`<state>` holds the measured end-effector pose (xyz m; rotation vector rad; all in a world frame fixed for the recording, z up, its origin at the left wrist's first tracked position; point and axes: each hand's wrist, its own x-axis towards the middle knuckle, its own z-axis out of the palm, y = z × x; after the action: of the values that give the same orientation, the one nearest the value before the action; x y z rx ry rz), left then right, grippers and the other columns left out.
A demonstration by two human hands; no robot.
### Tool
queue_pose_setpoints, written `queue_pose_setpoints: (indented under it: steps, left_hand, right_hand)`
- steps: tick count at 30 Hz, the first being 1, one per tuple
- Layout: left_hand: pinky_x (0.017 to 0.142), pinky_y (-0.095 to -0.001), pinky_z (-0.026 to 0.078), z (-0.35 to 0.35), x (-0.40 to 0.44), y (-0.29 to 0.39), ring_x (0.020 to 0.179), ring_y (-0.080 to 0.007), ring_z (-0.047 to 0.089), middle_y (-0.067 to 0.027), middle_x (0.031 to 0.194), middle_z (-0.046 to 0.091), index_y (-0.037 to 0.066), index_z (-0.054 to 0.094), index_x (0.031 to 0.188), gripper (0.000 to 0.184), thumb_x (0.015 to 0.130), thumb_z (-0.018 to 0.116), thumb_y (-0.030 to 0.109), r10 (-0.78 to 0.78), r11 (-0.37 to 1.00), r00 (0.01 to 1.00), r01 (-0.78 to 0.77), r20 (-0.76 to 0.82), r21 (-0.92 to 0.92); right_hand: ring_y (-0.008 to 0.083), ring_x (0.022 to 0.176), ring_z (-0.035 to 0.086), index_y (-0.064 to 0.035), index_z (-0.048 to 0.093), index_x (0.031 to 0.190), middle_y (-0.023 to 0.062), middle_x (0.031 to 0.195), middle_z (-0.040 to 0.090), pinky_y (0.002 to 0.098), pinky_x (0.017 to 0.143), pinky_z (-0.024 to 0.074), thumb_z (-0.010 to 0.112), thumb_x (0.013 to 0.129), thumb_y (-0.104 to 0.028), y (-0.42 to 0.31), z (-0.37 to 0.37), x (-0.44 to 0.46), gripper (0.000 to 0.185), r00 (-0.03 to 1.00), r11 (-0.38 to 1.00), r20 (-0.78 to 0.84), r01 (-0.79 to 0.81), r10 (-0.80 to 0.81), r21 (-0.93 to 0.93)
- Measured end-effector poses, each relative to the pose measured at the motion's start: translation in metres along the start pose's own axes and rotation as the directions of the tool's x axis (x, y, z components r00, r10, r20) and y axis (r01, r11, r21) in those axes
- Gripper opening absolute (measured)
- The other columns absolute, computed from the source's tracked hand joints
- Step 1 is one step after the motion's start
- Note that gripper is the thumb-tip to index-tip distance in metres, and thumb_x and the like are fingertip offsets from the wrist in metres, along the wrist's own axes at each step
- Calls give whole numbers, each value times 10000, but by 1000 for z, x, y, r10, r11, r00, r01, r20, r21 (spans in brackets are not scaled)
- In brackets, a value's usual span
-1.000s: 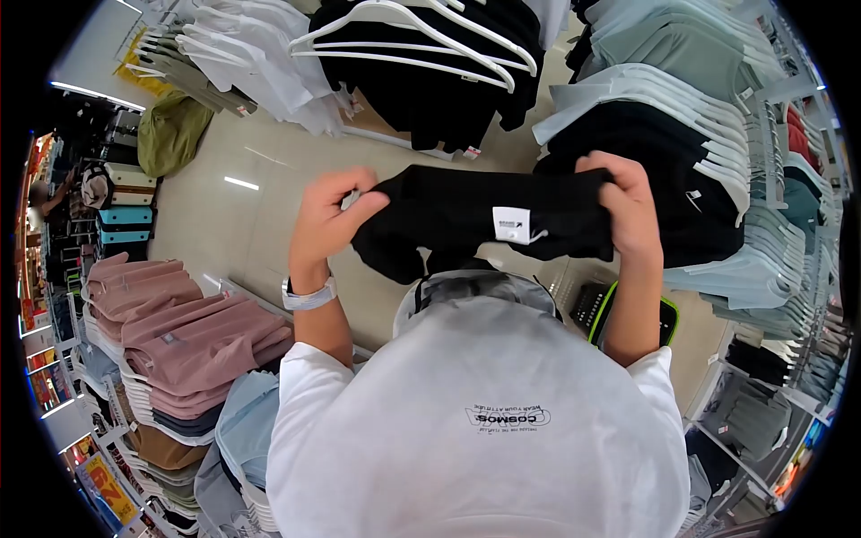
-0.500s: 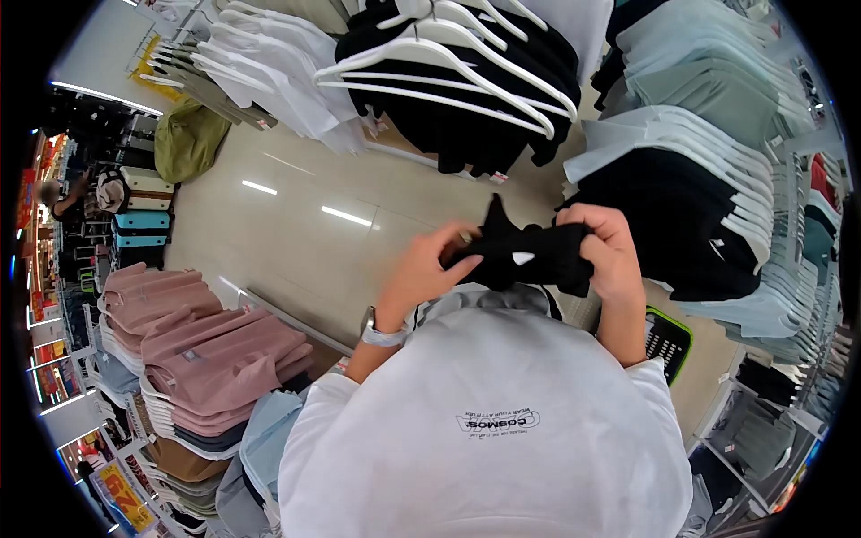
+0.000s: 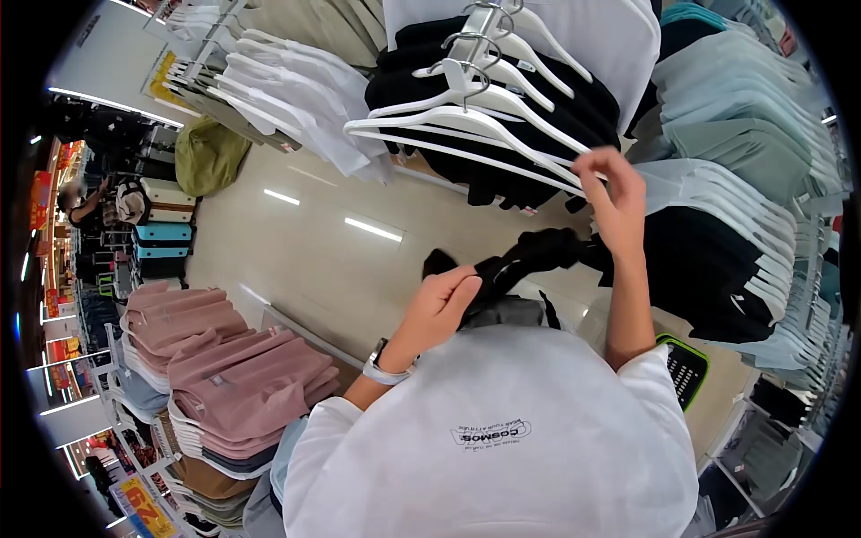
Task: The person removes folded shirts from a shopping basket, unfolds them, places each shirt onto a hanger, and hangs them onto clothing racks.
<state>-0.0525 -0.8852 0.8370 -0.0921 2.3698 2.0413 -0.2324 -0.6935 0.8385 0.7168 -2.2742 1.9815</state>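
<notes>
A black garment hangs bunched over the floor in front of my white shirt, its folds hiding its full shape. My left hand, with a watch on the wrist, is closed around its near left part. Higher up on the right, my right hand curls its fingers and thumb around the right end of a white hanger. That front hanger looks bare. Behind it, more white hangers carry black clothes on the rack.
Black tops on white hangers crowd my right side. Pink tops fill a low rack at left. A black basket with a green rim is on the floor at right. Suitcases and a person are far left.
My right hand has let go of the black garment and moved up to the front hanger's end. My left hand has lowered slightly, still holding the garment. The view has shifted.
</notes>
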Motion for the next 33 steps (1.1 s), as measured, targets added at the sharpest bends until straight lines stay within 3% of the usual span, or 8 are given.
queue_pose_setpoints:
  steps: [5,8,10,14,21,25,32,33]
  left_hand:
    - [447,-247,235,-1,3,-5,517,-90,237,-20,563,269,4,409,721,267,937,476,147,-18,1000,1000,18,-14,11]
    - [444,-250,248,-10,1,-5,513,-101,246,-35,560,289,0,424,726,252,928,491,136,-42,999,999,43,-32,34]
    - [443,-253,261,-13,-2,-6,507,-112,257,-48,559,310,-3,437,733,240,923,499,131,-67,996,997,70,-47,47]
    - [458,-275,316,-19,-7,-11,498,-162,315,-96,579,397,-5,523,811,175,909,520,140,-57,974,972,104,-228,201]
    - [478,-286,347,-34,-11,-9,490,-199,378,-138,601,462,8,580,863,161,904,531,156,-19,938,946,129,-323,321]
    - [472,-286,343,-32,-7,-10,484,-203,367,-138,591,458,10,585,853,169,904,532,162,48,944,960,47,-276,328]
    - [457,-290,333,-36,-9,-11,468,-217,347,-134,561,436,9,592,839,187,904,531,173,48,933,956,60,-288,354]
    - [456,-292,333,-38,-9,-15,467,-216,347,-135,561,432,11,593,838,186,904,531,173,65,935,953,45,-296,353]
  right_hand:
    - [238,755,598,-12,590,976,131,832,630,288,760,462,654,757,-163,4,43,59,273,981,921,37,190,-189,-341]
    - [254,701,585,3,608,959,154,787,625,308,702,465,660,761,-242,11,57,82,319,986,942,153,112,-66,-315]
    - [253,629,552,23,627,902,170,726,608,330,640,452,652,776,-294,16,56,94,342,916,958,393,41,78,-285]
    - [206,501,484,8,655,835,143,583,561,323,537,418,655,782,-364,6,54,93,376,987,919,147,-1,64,-395]
    - [280,507,521,-38,671,841,137,560,551,336,525,416,636,798,-392,-45,29,70,358,998,764,59,37,2,-644]
    - [302,513,515,-43,664,837,143,556,540,353,517,406,618,808,-403,-35,25,77,364,991,796,89,136,-103,-589]
    - [241,552,579,-66,677,860,130,597,586,320,570,450,627,792,-448,-52,10,64,390,987,803,-126,4,-98,-597]
    - [222,590,605,-64,687,869,101,673,637,316,601,469,657,770,-450,-50,2,59,399,989,888,-138,-18,-52,-459]
